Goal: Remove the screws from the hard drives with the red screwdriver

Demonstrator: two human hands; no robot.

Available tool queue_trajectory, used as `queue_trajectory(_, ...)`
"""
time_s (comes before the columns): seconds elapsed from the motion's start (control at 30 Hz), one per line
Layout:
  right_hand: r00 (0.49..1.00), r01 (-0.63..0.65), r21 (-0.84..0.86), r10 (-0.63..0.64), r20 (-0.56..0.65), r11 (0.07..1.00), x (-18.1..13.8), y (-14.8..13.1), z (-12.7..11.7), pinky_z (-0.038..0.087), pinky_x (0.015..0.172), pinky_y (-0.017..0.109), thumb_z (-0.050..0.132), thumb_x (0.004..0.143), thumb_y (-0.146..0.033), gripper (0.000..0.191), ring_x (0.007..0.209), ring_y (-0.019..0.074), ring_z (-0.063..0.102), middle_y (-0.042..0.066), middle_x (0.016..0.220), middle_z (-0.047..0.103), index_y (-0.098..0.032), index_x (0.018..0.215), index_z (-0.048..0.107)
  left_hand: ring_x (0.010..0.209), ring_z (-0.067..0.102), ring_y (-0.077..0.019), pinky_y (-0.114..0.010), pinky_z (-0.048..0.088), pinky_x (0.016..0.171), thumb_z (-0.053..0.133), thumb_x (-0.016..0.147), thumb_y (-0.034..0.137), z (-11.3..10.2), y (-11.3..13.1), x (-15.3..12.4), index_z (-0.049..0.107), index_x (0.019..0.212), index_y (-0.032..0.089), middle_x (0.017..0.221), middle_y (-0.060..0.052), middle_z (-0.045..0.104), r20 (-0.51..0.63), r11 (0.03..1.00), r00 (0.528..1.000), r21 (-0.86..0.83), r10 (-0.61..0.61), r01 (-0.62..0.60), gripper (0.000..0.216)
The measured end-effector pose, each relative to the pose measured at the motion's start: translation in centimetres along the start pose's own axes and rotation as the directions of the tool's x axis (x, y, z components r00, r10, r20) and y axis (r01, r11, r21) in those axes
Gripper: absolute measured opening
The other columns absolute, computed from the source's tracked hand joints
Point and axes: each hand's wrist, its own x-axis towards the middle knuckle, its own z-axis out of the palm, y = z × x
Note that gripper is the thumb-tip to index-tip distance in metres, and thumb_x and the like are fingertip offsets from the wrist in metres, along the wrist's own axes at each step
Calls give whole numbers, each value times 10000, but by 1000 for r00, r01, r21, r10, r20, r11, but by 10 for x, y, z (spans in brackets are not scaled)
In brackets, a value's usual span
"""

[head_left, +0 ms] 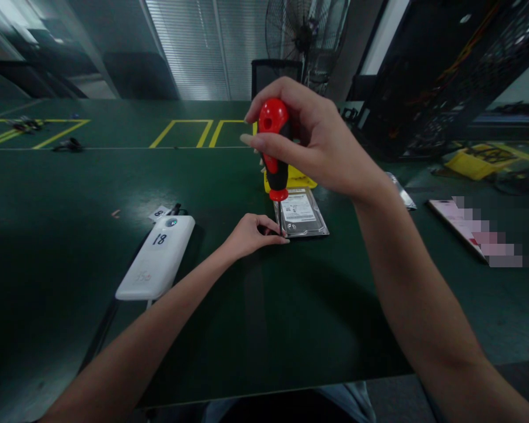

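Observation:
A red and black screwdriver (273,155) stands nearly upright in my right hand (311,132), its handle between thumb and fingers. Its thin shaft points down at the near left corner of a hard drive (300,212), which lies flat on the green table with its white label facing up. At that same corner my left hand (258,235) is closed, thumb and fingers pinched around the drive's edge beside the screwdriver tip. Whether a screw sits under the tip is too small to tell. Behind the drive lies a yellow object (300,178), partly hidden by my right hand.
On the left lies a white power bank (158,258) marked 18, with a cable. A pinkish phone-like slab (458,226), partly blurred out, and a silvery packet (401,191) are on the right. Farther back stand a chair (275,76) and a fan (302,35).

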Motion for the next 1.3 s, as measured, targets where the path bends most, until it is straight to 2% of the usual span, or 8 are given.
queue_trajectory(0.23, 999, -22, 23, 23, -44, 999, -2, 4, 0, 441, 661, 236, 606, 830, -370, 191, 794, 130, 537, 11, 871, 537, -209, 817, 504, 686, 496, -137, -268, 373, 617, 762, 658, 360, -1, 1, -2, 714, 855, 178, 814, -22, 651, -1, 1000, 1000, 1, 8, -8, 273)
queue_trajectory(0.43, 997, -61, 414, 72, -12, 908, -2, 13, 11, 523, 559, 265, 584, 848, -334, 228, 615, 120, 592, -20, 780, 506, -197, 900, 410, 697, 501, -145, -277, 377, 635, 749, 668, 384, 0, 0, -2, 707, 843, 172, 807, -31, 641, -23, 998, 1000, 67, -1, 3, 278)
queue_trajectory(0.5, 996, -66, 436, 86, -27, 898, -1, 14, 13, 525, 547, 256, 610, 829, -332, 240, 599, 107, 585, -23, 798, 496, -203, 883, 415, 691, 497, -144, -276, 374, 636, 747, 667, 391, 0, 1, -2, 709, 838, 169, 801, -34, 637, -28, 997, 1000, 75, -3, 5, 282)
queue_trajectory(0.7, 967, -245, 511, 248, 64, 824, -1, 18, 8, 535, 605, 257, 532, 863, -413, 192, 637, 121, 597, -24, 761, 558, -244, 868, 439, 691, 501, -146, -278, 363, 624, 737, 678, 408, 0, 1, -3, 717, 837, 179, 817, -35, 646, -20, 997, 1000, 78, 8, -7, 279)
queue_trajectory(0.8, 955, -289, 540, 272, 114, 790, -3, 21, 2, 543, 635, 275, 520, 858, -426, 181, 704, 140, 623, -17, 796, 600, -258, 895, 464, 693, 505, -146, -280, 362, 624, 737, 681, 411, 0, -1, -3, 720, 828, 180, 837, -42, 660, -18, 997, 1000, 78, 15, -13, 274)
queue_trajectory(1.0, 967, -246, 478, 246, 65, 843, -4, 15, -2, 566, 689, 310, 635, 799, -361, 213, 758, 151, 648, -13, 845, 617, -241, 834, 463, 691, 510, -149, -280, 363, 609, 739, 677, 424, -1, 0, -2, 726, 817, 178, 843, -43, 670, -26, 998, 1000, 66, 1, 0, 284)
queue_trajectory(1.1, 977, -199, 450, 212, 22, 871, -3, 8, 1, 569, 649, 326, 666, 778, -296, 246, 718, 170, 656, 11, 818, 609, -216, 795, 434, 675, 505, -148, -279, 354, 596, 748, 661, 429, 0, 0, -2, 725, 802, 175, 820, -41, 666, -39, 997, 999, 68, -22, 24, 291)
queue_trajectory(1.3, 988, -152, 512, 151, 43, 846, -2, 8, 6, 555, 576, 267, 651, 796, -288, 235, 628, 123, 624, -20, 738, 578, -208, 816, 431, 693, 507, -147, -279, 353, 616, 739, 668, 419, 0, 2, -2, 705, 805, 166, 821, -38, 652, -30, 997, 998, 57, -48, 50, 291)
